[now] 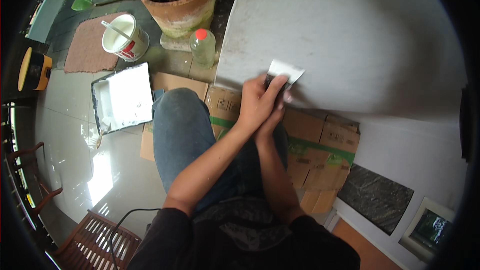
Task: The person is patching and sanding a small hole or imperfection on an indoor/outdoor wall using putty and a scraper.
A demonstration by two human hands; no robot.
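Observation:
A scraper with a wide pale blade (287, 69) and a dark lower part lies against the whitish wall (310, 30). My left hand (257, 101) is closed on it, thumb pressed along the dark part. Tucked under and against the left hand is my right hand (271, 121). Its fingers curl up beside the scraper, though the left hand hides much of their grip. Faint brownish smudges mark the wall around the blade.
Flattened cardboard (320, 142) covers the floor along the wall. At left lie a paint tray (95, 101) with white paint and a brush (100, 137). Beyond stand a white bucket (135, 50), a red-capped bottle (202, 52) and a potted plant (180, 12). A slatted wooden chair (95, 240) is lower left.

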